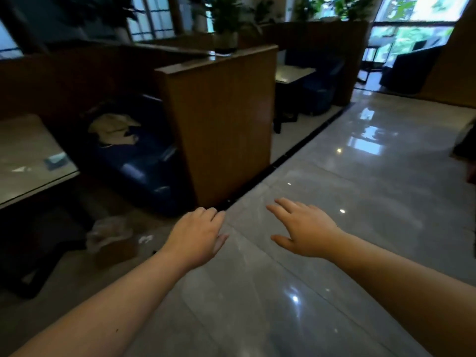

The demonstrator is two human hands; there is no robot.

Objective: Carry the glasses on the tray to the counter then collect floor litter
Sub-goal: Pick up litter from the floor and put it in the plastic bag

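Observation:
My left hand (196, 234) and my right hand (304, 228) reach out in front of me over the shiny grey floor, palms down, fingers loosely spread, holding nothing. Floor litter lies to the left of my left hand beside the booth: a crumpled clear plastic bag (108, 231), a brown cardboard piece (117, 252) under it, and a small white scrap (146, 238). No tray or glasses are in view.
A wooden booth partition (224, 119) stands ahead, with a blue bench seat (139, 161) holding bundled cloth (113, 128). A pale table (25, 155) at left carries small scraps. A black floor strip (291, 155) borders the open tiled aisle to the right.

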